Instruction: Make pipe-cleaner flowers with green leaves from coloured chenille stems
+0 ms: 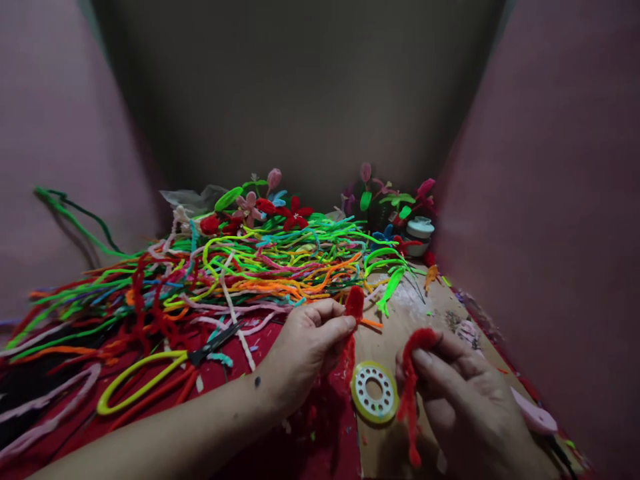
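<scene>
Between thumb and finger, my left hand point(315, 343) pinches a red fuzzy piece point(355, 303) whose rounded loop stands up above the fingertips, with a red tail hanging below. To the right, my right hand point(465, 393) grips a second red fuzzy piece point(411, 380), bent over at the top and dangling in strands. The two red pieces are apart. A roll of yellow tape point(375, 392) with a white core lies on the board between and below the hands, touched by neither.
Many coloured pipe cleaners point(270, 260) are heaped at the centre and left. Yellow-handled scissors point(145, 383) lie at left. Fuzzy flowers point(295, 213) and a white-lidded jar point(420, 233) stand behind. A pink tool point(534, 412) with a black cord is at right.
</scene>
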Motion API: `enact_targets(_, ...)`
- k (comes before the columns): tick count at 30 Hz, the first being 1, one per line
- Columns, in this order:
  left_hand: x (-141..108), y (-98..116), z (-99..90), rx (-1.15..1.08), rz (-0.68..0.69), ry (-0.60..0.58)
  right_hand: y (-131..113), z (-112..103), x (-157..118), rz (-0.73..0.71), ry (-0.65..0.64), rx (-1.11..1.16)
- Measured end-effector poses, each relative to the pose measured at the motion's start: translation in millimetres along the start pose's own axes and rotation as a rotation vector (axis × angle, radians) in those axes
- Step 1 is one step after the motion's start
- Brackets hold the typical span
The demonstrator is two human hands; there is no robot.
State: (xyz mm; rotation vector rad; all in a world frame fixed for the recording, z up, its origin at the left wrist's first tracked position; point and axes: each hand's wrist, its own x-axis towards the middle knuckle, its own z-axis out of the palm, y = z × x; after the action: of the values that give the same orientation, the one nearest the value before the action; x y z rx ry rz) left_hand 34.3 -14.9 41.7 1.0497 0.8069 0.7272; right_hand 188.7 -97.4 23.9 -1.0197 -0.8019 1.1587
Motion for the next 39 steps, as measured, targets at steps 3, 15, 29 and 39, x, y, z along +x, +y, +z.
enact_targets(3,-4,2,2.0,0.052,0.021,-0.011,5,-2,9,0.031,-0.004,0.013)
enact_targets(15,-10,8,6.8,0.254,0.096,-0.013,-2,24,12,-0.208,0.107,-0.344)
enact_targets(29,-7,5,5.6,0.357,0.145,-0.016,4,19,15,-0.234,0.075,-0.432)
enact_targets(39,-5,1,4.2,0.407,0.207,-0.034,3,20,15,-0.202,0.054,-0.437)
